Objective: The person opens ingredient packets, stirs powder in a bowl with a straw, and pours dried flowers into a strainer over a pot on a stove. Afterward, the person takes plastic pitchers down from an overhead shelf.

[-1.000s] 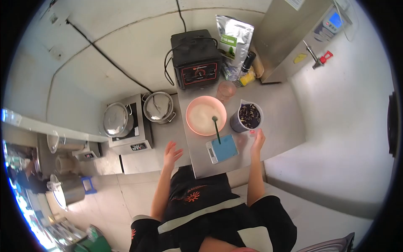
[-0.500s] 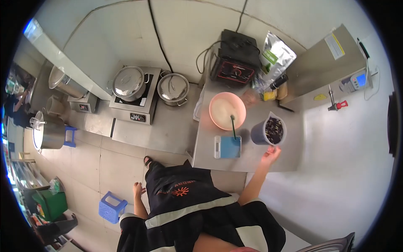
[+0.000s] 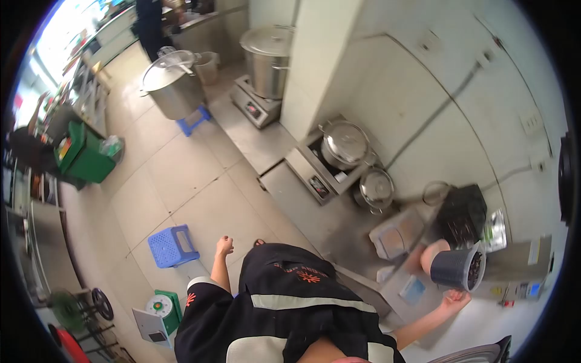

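My right hand (image 3: 455,299) is closed at the lower side of a clear pitcher (image 3: 449,268), where its handle is. The pitcher is tilted in the view and holds dark liquid with dark dried pieces at its mouth. Partly hidden behind it is the pink bowl (image 3: 428,255). The blue-topped scale (image 3: 413,290) lies on the steel table (image 3: 393,300), left of my right hand. My left hand (image 3: 224,245) hangs over the floor beside my apron, fingers curled, with nothing visible in it.
Lidded pots (image 3: 345,145) stand by the wall, one on an induction cooker (image 3: 308,176). A blue stool (image 3: 172,246), a dial scale (image 3: 160,307) and a green bin (image 3: 87,153) are on the left. A large pot (image 3: 175,91) stands farther off; people (image 3: 150,27) are in the background.
The view has swung left toward the floor. The pitcher now appears lifted off the table in my right hand. My left hand has drawn away from the table and its fingers have curled.
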`<state>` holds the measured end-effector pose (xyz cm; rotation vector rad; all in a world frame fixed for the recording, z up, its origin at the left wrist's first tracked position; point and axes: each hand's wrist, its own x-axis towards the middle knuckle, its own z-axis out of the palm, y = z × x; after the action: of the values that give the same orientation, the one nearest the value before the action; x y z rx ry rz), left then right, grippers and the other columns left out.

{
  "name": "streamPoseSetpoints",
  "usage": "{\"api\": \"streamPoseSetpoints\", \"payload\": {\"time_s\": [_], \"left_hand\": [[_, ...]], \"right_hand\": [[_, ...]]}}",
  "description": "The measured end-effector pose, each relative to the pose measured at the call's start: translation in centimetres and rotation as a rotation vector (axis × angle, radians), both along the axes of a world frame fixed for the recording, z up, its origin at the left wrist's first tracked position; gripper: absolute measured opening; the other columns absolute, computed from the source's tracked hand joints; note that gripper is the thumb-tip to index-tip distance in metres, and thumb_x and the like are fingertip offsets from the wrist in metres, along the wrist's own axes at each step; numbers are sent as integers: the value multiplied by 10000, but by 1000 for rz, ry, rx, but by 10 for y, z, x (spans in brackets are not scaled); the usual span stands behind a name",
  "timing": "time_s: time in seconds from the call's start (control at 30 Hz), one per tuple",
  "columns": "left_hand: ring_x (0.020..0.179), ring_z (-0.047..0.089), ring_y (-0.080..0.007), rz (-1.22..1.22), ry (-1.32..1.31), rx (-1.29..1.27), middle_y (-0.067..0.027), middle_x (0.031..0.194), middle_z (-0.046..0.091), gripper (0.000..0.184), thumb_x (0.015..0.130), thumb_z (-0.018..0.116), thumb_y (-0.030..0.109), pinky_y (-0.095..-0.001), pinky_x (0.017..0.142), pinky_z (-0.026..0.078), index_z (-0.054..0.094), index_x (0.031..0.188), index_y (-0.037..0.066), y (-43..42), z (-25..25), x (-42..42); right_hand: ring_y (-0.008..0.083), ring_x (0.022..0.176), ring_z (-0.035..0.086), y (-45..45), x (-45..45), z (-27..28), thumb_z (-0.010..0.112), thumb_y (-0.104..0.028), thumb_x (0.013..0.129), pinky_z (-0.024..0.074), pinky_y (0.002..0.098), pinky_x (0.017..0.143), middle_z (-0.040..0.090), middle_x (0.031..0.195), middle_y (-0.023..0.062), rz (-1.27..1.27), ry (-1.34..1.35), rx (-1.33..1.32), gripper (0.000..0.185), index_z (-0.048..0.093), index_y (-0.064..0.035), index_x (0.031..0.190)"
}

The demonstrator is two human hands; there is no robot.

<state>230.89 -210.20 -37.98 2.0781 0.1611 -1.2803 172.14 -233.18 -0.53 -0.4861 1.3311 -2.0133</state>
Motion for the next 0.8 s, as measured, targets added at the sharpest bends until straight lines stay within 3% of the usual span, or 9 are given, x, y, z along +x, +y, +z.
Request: {"api": "streamPoseSetpoints", "payload": {"time_s": [0.1, 0.17, 0.23, 0.37, 0.43, 0.6, 0.63, 0.67, 0.8], "left_hand": [[829, 558, -271, 80, -17, -14, -155, 1119, 448, 464, 776, 450, 172, -367, 673, 494, 349, 1202, 18, 22, 8, 54], [831, 557, -265, 141, -42, -41, -152, 1115, 455, 462, 776, 455, 173, -363, 679, 493, 352, 1200, 19, 22, 14, 89], [825, 558, -241, 214, -76, -124, -135, 1097, 473, 432, 783, 455, 182, -356, 676, 488, 380, 1181, 30, 17, 25, 116], [816, 557, -203, 251, -87, -209, -92, 1038, 508, 357, 788, 469, 204, -341, 659, 485, 455, 1105, 42, 0, 36, 173], [807, 552, -170, 223, -81, -252, -55, 969, 534, 273, 787, 486, 225, -321, 650, 478, 519, 1000, 58, -5, 33, 206], [675, 558, -160, 279, -193, -116, -39, 791, 561, 162, 786, 478, 199, -304, 552, 468, 557, 870, 85, 15, 11, 276], [637, 553, -159, 368, -187, -104, -42, 746, 557, 135, 784, 455, 165, -303, 525, 459, 553, 833, 87, 26, -5, 288], [599, 548, -157, 450, -177, -77, -45, 701, 553, 126, 781, 433, 130, -301, 498, 450, 550, 797, 88, 42, -18, 291], [467, 478, -120, 777, -22, -112, -36, 577, 528, 175, 744, 359, 35, -273, 378, 375, 511, 678, 92, 68, 4, 289]], "right_hand": [[58, 420, 257, -28, 79, -16, 491, -218, 739, 210, 180, 396, 287, 488, -34, 335, -97, -136, 257, 356, -109, 550], [63, 412, 303, -44, 158, -10, 488, -214, 750, 262, 187, 398, 301, 474, -39, 472, -270, -71, 239, 387, -105, 563], [66, 405, 304, -68, 214, -22, 525, -212, 736, 328, 214, 414, 313, 476, -39, 517, -169, -115, 208, 422, -115, 585], [112, 608, 535, -113, 339, -25, 548, -196, 721, 442, 232, 550, 548, 667, -6, 647, -212, 6, 122, 534, -75, 725], [109, 608, 528, -140, 392, -37, 554, -184, 710, 443, 235, 575, 559, 685, -1, 859, -281, -43, 112, 535, -75, 731], [89, 558, 481, -155, 579, -19, 530, -170, 714, 401, 220, 530, 500, 614, -24, 778, -286, 85, 89, 515, -84, 695], [78, 525, 455, -164, 614, -11, 520, -167, 716, 388, 215, 512, 473, 579, -34, 743, -314, 117, 89, 507, -89, 675], [56, 479, 404, -183, 618, -29, 503, -159, 715, 382, 209, 498, 427, 533, -52, 1077, -290, 36, 101, 482, -101, 635], [41, 463, 374, -200, 741, -17, 487, -156, 716, 345, 202, 472, 399, 521, -62, 1101, -332, 42, 139, 449, -124, 586]]}}
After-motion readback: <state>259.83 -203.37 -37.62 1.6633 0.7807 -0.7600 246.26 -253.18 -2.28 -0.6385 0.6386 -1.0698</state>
